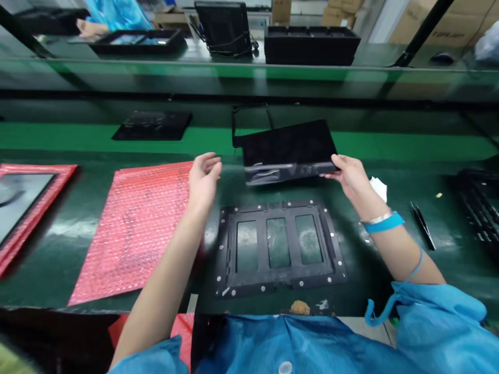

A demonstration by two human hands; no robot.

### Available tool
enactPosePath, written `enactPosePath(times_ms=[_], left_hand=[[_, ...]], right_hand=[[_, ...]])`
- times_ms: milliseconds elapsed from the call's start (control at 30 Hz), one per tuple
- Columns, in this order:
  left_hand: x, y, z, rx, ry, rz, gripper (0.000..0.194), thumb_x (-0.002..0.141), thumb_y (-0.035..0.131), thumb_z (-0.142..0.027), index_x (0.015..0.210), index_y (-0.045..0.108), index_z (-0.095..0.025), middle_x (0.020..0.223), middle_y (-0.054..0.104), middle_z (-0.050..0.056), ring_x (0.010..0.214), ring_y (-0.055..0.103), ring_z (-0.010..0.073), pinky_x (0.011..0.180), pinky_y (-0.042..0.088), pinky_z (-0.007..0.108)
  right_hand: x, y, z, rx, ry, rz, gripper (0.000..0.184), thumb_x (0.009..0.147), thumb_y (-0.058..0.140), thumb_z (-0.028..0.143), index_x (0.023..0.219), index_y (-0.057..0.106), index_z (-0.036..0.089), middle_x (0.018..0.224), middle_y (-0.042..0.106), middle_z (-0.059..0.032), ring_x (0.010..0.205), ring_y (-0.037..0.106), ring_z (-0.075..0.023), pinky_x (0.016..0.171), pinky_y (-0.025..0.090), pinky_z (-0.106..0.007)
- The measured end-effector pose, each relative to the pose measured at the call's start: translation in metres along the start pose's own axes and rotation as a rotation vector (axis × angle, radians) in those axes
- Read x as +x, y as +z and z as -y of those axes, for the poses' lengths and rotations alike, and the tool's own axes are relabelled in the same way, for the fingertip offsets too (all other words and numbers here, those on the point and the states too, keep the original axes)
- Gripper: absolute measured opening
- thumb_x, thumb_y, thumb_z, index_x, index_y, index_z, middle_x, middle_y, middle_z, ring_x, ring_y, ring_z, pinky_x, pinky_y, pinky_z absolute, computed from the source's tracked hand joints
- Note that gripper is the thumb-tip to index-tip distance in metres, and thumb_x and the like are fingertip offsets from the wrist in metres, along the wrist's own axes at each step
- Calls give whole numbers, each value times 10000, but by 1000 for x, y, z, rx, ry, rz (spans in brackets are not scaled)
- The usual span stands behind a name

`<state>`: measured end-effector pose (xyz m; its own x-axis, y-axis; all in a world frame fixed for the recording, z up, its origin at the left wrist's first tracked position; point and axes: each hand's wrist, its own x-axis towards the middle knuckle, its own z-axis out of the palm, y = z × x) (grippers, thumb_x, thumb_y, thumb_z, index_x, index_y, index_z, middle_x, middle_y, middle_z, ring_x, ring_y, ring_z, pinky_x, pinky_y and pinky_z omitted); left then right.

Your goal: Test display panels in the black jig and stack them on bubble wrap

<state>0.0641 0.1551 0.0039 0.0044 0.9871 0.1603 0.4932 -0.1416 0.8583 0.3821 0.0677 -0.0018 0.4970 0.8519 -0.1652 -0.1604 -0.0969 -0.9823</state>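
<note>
My right hand [348,176] grips the right edge of a black flat panel [288,148], held tilted just above the bench with a black cable looping off its back. My left hand [203,174] hovers to the left of the panel with its fingers loosely curled and apart, holding nothing. Below the panel a black metal frame [280,283] with three rectangular openings lies flat on the dark green bench. My right wrist wears a blue strap with a coiled cord.
A red bubble-wrap sheet [136,228] lies left of the frame; another wrapped screen [23,202] is at far left. Tweezers [423,226] and a black keyboard-like part [481,205] lie right. Another panel [154,125] rests on the green belt. Another person's hand [88,27] works far back.
</note>
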Motion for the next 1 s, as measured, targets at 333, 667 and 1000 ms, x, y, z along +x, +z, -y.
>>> enactPosePath(times_ms=[333,667,1000], left_hand=[[84,98,-26,677,252,211,509,731,477,27,1210,627,-62,1321,607,227,1339,478,345,1161,254,510],[79,94,-66,801,363,383,136,810,637,-162,897,740,-145,989,713,147,1115,582,339,1034,336,491],[-41,31,-100,521,605,440,430,891,687,-337,1299,636,-209,1343,649,70,1255,568,240,1104,349,405]], right_hand=[[105,-34,7,-111,-129,-483,180,861,523,125,1028,568,174,1091,649,-87,1100,634,-184,978,537,-412],[40,39,-15,-120,-87,70,213,809,692,259,1000,660,170,952,741,-92,826,717,-196,789,580,-360],[-10,53,-7,55,-18,232,307,811,719,439,961,585,207,818,752,-39,695,700,-146,575,527,-221]])
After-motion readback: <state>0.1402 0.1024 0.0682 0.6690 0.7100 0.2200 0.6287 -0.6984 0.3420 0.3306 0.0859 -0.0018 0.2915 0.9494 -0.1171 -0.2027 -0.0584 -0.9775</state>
